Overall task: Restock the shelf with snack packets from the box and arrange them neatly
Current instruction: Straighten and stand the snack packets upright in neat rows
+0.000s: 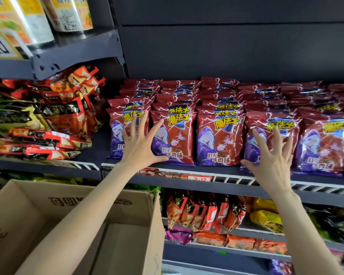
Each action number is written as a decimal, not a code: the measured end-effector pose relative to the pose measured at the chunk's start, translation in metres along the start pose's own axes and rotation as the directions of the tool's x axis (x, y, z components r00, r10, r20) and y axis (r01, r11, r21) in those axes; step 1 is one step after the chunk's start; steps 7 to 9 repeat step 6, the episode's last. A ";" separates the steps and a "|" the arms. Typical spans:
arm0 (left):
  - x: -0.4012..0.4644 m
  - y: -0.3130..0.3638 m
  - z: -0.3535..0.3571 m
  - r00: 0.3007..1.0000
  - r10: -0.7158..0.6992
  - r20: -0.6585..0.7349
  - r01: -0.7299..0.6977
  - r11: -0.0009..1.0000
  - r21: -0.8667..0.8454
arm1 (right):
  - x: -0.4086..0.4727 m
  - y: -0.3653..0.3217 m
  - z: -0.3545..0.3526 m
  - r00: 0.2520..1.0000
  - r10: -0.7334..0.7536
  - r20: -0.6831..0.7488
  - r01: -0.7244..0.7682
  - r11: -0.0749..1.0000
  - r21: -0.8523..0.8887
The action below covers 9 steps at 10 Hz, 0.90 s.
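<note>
- Left hand (140,144): fingers spread, palm flat against the fronts of the first two red packets (174,139) at the left end of the row; the grip is released, grasping nothing.
- Right hand (271,157): fingers fanned wide over the fourth packet (274,124), at 3 o'clock from the left hand; its grip is likewise released.
- The red packets stand upright in five rows, front to back, on the dark shelf (187,169), filling it.
- Cardboard box (38,207) sits at 7 o'clock from the left hand, below the shelf, flaps up; the part of its inside in view shows bare cardboard.
- Orange packets (68,108) are heaped at 9 o'clock, just beside the red rows.
- A price tag (200,178) hangs on the shelf rail between the hands.
</note>
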<state>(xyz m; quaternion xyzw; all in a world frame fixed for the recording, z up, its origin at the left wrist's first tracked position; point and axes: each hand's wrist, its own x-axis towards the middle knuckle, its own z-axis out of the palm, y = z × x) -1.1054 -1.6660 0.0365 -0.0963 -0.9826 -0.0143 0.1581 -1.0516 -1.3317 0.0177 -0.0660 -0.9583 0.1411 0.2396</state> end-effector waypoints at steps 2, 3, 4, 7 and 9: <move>0.000 0.005 -0.003 1.000 -0.005 -0.013 0.005 1.000 0.028 | 0.006 0.012 0.004 0.997 -0.074 -0.005 0.074 0.996 0.040; -0.001 0.008 -0.006 0.999 0.001 -0.035 0.000 0.999 0.042 | 0.005 0.013 0.001 0.996 -0.088 0.002 0.088 0.995 0.043; -0.002 0.010 -0.007 0.999 0.016 -0.049 -0.015 1.000 0.021 | 0.004 0.011 -0.006 0.996 -0.079 0.028 0.079 0.997 0.023; -0.007 0.024 -0.021 0.974 -0.018 -0.228 -0.012 0.992 -0.126 | 0.001 0.009 -0.026 0.987 -0.114 -0.113 0.117 0.993 0.024; -0.007 0.024 -0.021 0.974 -0.018 -0.228 -0.012 0.992 -0.126 | 0.001 0.009 -0.026 0.987 -0.114 -0.113 0.117 0.993 0.024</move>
